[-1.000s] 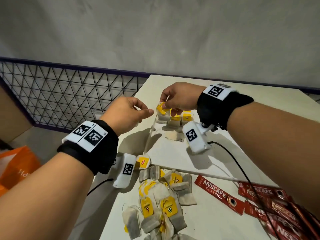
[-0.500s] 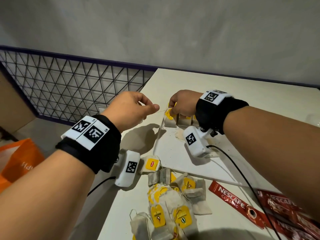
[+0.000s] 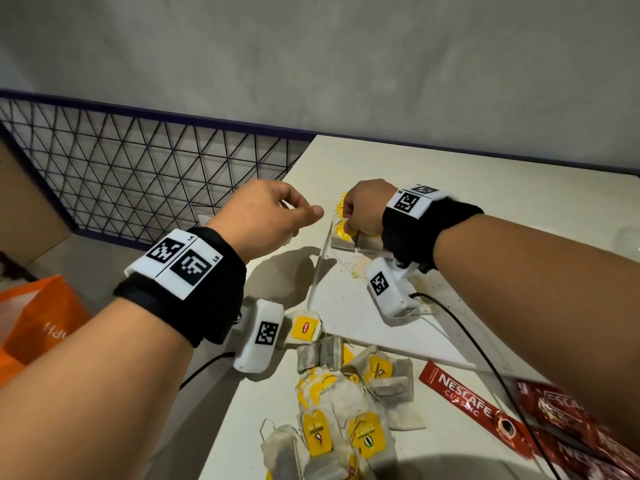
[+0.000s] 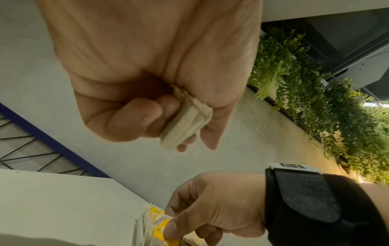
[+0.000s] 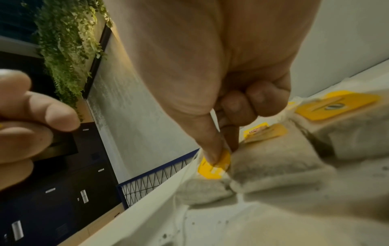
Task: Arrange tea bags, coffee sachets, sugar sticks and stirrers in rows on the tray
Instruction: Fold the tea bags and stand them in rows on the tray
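Note:
A white tray [image 3: 349, 317] lies on the table with a short row of tea bags [image 3: 344, 239] along its far left corner. My right hand [image 3: 360, 211] is down on that row, thumb and finger pinching a yellow tag [image 5: 214, 164] of the leftmost tea bag [image 5: 202, 191]. My left hand [image 3: 266, 216] hovers just left of the tray, fingers curled round a folded tea bag [image 4: 185, 126]. A thin string runs from its thumb towards the row. A loose pile of tea bags [image 3: 339, 403] lies in front of the tray. Red coffee sachets [image 3: 474, 407] lie at the lower right.
The table's left edge runs close beside the tray, with a wire-mesh panel [image 3: 138, 174] and an orange bag [image 3: 38, 323] beyond it. A black cable [image 3: 485, 362] from my right wrist crosses the tray's near right part. A grey wall stands behind the table.
My right hand has come down from above the row onto the leftmost tea bag's tag. My left hand has stayed beside the tray with its tea bag.

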Demonstrator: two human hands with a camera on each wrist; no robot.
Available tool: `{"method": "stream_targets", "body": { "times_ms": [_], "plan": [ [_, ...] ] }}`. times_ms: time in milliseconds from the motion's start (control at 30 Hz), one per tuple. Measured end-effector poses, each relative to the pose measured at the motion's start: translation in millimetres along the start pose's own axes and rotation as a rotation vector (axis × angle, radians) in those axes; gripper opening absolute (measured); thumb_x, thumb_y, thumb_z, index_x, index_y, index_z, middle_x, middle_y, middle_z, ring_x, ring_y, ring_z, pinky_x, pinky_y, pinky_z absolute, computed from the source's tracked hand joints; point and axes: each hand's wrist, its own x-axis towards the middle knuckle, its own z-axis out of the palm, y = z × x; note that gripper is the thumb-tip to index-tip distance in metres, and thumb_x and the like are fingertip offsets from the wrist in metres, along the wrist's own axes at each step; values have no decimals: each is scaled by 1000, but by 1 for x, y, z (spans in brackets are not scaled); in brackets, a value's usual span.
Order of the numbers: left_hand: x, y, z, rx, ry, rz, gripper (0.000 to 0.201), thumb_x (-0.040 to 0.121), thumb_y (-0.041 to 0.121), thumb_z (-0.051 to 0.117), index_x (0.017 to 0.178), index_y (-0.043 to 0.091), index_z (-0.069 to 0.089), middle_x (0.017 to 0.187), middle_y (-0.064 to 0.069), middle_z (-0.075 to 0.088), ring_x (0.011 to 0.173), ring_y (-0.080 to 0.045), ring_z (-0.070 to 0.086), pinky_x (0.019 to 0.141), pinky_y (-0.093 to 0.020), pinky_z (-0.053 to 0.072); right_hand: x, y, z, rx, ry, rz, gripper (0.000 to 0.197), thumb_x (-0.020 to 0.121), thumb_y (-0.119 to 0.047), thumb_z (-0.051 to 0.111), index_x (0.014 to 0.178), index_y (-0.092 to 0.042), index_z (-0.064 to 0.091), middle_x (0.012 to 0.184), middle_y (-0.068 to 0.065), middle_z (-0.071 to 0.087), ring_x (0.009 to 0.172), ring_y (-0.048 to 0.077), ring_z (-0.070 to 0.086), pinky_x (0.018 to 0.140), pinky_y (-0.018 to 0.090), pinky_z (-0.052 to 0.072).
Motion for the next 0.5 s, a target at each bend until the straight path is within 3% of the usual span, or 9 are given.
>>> {"method": "stream_targets", "body": {
  "times_ms": [200,267,333,433,500],
  "plan": [
    [-2,2,-2,-5,-19,20,25,87,41,67,88,16,68,66,1,61,56,-11,54,54,-23,41,2,1,1,36,42,71,25,76,-39,72,85,-18,63,88,0,66,79,23,62,75,35,55],
    [-5,3,-3,-100,-30,22,16,92,29,64,89,14,66,67,-3,59,55,-14,51,51,-23,40,-7,5,-9,99,104,61,30,82,-42,68,92,-15,62,93,1,62,87,24,59,74,30,48],
    [-6,5,-6,-322,-42,0,9,86,10,58,91,9,65,68,-7,57,58,-18,47,51,-26,35,-25,7,-26,187,197,31,32,86,-43,64,96,-13,63,95,2,60,91,23,57,73,28,42],
    [-7,3,-11,-578,-106,2,31,76,-3,43,99,7,62,73,-8,59,63,-20,49,54,-29,34,-52,9,-45,432,283,-33,25,86,-43,64,88,-17,64,89,-3,60,83,15,54,69,25,38],
    [-8,5,-11,-571,-159,66,36,77,-8,52,108,10,58,82,-8,64,66,-20,52,53,-28,39,-70,9,-50,591,288,-97,22,87,-40,64,87,-18,66,84,-5,63,73,9,54,64,24,39]
  ]
}}
